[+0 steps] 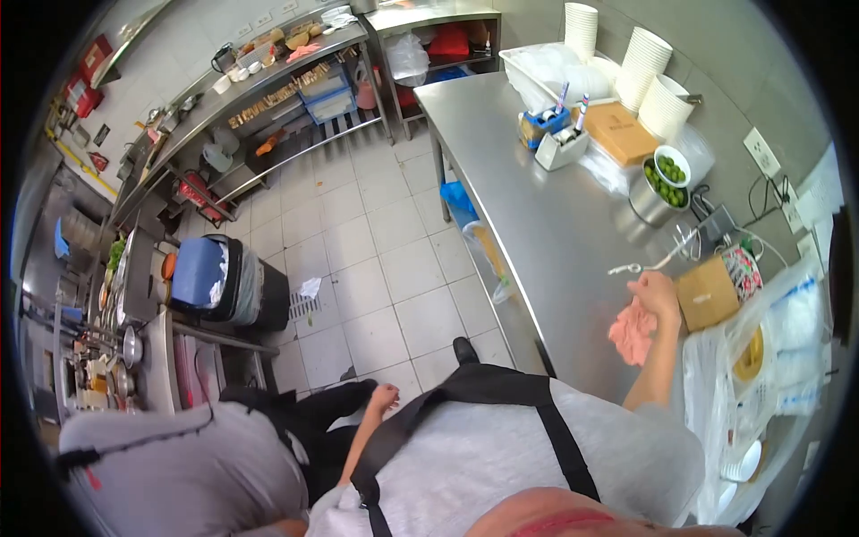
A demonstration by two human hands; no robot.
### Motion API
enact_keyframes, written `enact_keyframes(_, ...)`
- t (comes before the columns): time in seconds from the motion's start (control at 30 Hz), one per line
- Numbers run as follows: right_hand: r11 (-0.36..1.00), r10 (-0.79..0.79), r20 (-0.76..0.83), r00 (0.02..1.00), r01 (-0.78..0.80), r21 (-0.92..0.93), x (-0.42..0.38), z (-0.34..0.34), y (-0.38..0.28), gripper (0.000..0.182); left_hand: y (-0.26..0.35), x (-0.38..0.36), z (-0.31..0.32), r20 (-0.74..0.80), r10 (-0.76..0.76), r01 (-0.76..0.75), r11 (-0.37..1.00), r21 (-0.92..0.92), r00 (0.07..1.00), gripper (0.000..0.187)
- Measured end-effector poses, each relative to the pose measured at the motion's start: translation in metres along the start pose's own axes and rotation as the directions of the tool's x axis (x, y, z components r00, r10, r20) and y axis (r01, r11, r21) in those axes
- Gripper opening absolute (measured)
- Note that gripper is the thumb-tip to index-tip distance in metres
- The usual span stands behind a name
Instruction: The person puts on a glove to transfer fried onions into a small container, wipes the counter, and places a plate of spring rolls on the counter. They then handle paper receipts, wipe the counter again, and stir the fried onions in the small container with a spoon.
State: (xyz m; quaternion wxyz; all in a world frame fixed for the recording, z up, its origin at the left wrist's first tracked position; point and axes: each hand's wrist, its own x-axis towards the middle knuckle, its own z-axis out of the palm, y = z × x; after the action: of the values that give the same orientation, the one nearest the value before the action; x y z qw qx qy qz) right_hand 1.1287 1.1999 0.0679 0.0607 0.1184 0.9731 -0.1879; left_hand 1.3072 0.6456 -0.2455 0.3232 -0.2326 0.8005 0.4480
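My right hand [658, 292] is over the steel table [555, 237] with its fingers curled. A crumpled pink cloth [633, 333] bunches out beneath them, and the fingers look closed on its upper part. Just beyond the knuckles lies a white cable [658, 263]. A brown cardboard box [707, 294] stands right beside this hand. My left hand [385, 397] hangs low by my side, above the floor, its fingers loosely curled with nothing visible in them.
A metal pot of green limes [656, 208], a flat brown box [613, 132], marker holders [562, 148] and stacked white bowls [642, 64] line the wall side. Plastic bags [743, 376] crowd the right. A co-worker in grey [197, 465] is close on my left, near a black bin [268, 295].
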Motion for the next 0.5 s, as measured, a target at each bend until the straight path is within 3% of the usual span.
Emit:
enact_keyframes(0.07, 1.0, -0.027, -0.079, 0.997, 0.027, 0.008, 0.04, -0.01, -0.021, 0.024, 0.027, 0.035, -0.03, -0.042, -0.027, 0.033, 0.986, 0.165, 0.999, 0.019)
enact_keyframes(0.13, 0.985, -0.167, -0.222, 0.961, 0.17, -0.009, 0.082, -0.007, -0.05, 0.028, 0.043, 0.072, -0.058, -0.144, -0.01, 0.024, 0.995, 0.098, 0.99, 0.018)
enact_keyframes(0.2, 0.961, -0.276, -0.29, 0.916, 0.271, -0.06, 0.12, 0.01, -0.093, 0.03, 0.063, 0.095, -0.08, -0.24, -0.01, -0.02, 0.992, -0.121, 0.971, 0.018)
enact_keyframes(0.27, 0.923, -0.355, -0.249, 0.901, 0.381, 0.063, 0.151, 0.042, -0.138, 0.029, 0.088, 0.101, -0.098, -0.269, -0.002, -0.053, 0.979, -0.195, 0.963, 0.019)
enact_keyframes(0.33, 0.855, -0.513, -0.019, 0.858, 0.512, 0.086, 0.173, 0.082, -0.208, 0.029, 0.109, 0.127, -0.126, -0.318, 0.013, -0.098, 0.962, -0.253, 0.948, 0.019)
enact_keyframes(0.4, 0.784, -0.621, 0.22, 0.752, 0.602, 0.152, 0.18, 0.092, -0.252, 0.032, 0.087, 0.148, -0.135, -0.235, -0.094, 0.016, 0.949, -0.315, 0.967, 0.019)
enact_keyframes(0.43, 0.781, -0.624, 0.212, 0.752, 0.605, 0.154, 0.19, 0.101, -0.263, 0.032, 0.092, 0.147, -0.144, -0.208, -0.126, 0.083, 0.975, -0.204, 0.97, 0.017)
enact_keyframes(0.47, 0.764, -0.643, 0.306, 0.702, 0.612, 0.202, 0.201, 0.112, -0.273, 0.033, 0.108, 0.138, -0.155, -0.183, -0.161, 0.147, 0.985, -0.087, 0.97, 0.016)
enact_keyframes(0.5, 0.749, -0.658, 0.395, 0.641, 0.614, 0.249, 0.216, 0.121, -0.285, 0.035, 0.086, 0.159, -0.161, -0.139, -0.167, 0.165, 0.986, -0.031, 0.976, 0.017)
